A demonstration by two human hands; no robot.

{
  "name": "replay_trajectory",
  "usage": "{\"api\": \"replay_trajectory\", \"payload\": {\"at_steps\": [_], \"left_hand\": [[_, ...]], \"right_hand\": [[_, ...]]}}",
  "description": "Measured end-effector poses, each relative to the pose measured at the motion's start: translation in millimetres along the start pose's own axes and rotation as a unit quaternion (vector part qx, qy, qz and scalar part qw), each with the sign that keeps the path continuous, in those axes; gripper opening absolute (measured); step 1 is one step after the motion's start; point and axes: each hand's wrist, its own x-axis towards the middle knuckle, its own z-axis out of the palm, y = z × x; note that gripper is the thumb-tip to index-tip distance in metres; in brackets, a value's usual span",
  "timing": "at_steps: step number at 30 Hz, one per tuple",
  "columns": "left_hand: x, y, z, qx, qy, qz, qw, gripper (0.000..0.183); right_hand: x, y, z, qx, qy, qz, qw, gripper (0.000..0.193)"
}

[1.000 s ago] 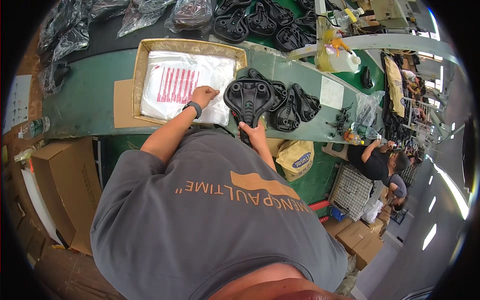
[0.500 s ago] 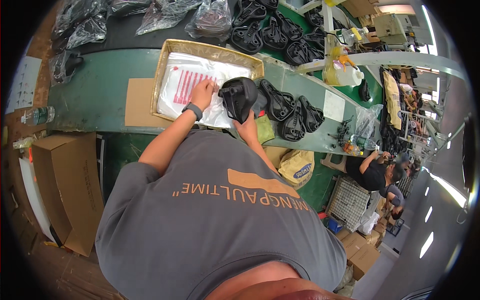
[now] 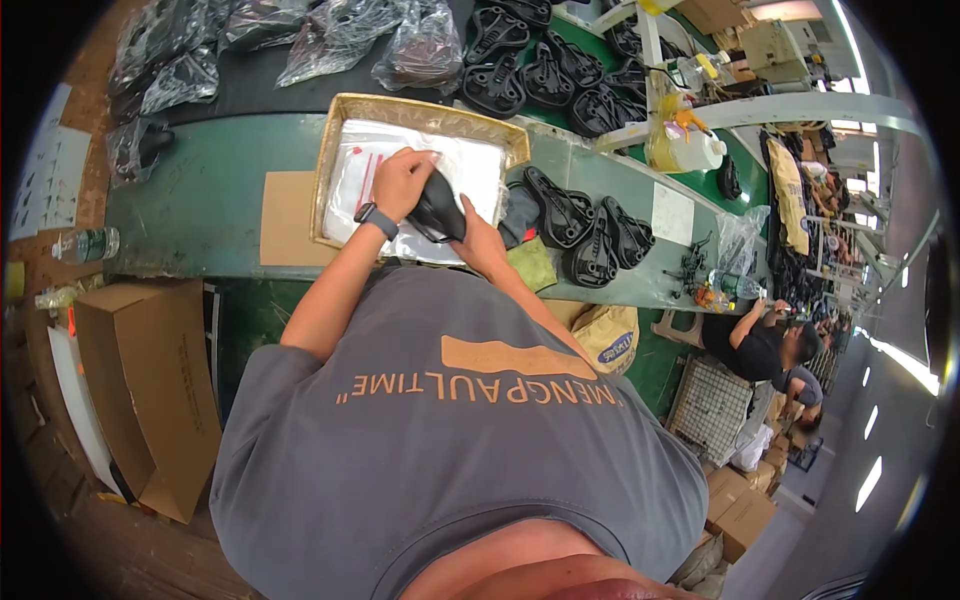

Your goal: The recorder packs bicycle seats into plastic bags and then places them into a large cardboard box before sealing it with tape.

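A black bicycle saddle [image 3: 438,210] is tilted over the near right part of a shallow yellow-edged box [image 3: 320,190]. My right hand [image 3: 482,240] grips its lower right side. My left hand [image 3: 400,183], with a dark watch on the wrist, is closed by the saddle's upper left edge; what its fingertips pinch is hidden. Under both hands lies a stack of clear plastic bags [image 3: 470,160] with red print, filling the box. Right of the box, several black saddles [image 3: 562,212] rest underside up on the green bench, beside a dark cloth and a yellow-green cloth [image 3: 530,262].
Plastic-wrapped saddles [image 3: 345,40] line the far side, with more bare saddles [image 3: 548,72] beside them. A flat cardboard piece [image 3: 290,215] is left of the box. Plastic bottles [image 3: 85,245] and a carton [image 3: 155,390] are at left. Another person [image 3: 745,345] sits at right.
The saddle has come left and down over the bags, turning to a narrower outline. My right hand moved with it, while my left hand stays near the bags, now against the saddle.
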Motion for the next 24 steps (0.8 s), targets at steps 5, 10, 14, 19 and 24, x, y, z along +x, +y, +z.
{"api": "replay_trajectory", "payload": {"at_steps": [5, 10, 14, 19, 24], "left_hand": [[6.9, 84.7, -53.9, -0.018, -0.09, 0.151, 0.984, 0.017], [85.3, 101.9, -197.6, 0.036, 0.254, 0.08, 0.963, 0.016], [110.5, 95.4, -323.8, -0.062, 0.443, 0.081, 0.891, 0.02], [124.8, 179.3, -215.4, 0.104, 0.504, 0.126, 0.848, 0.029], [95.8, 73.0, -8.1, 0.04, -0.013, -0.05, 0.998, 0.02]], "right_hand": [[15.3, -6.8, -33.1, 0.609, -0.218, 0.177, 0.742, 0.089], [47.1, 85.0, -88.5, 0.433, 0.012, 0.171, 0.885, 0.053], [102.3, 201.4, -90.5, 0.013, 0.233, 0.083, 0.969, 0.063], [167.2, 237.1, -84.6, -0.202, 0.138, 0.043, 0.969, 0.081], [187.8, 246.8, -96.7, -0.237, -0.084, 0.197, 0.948, 0.097]]}}
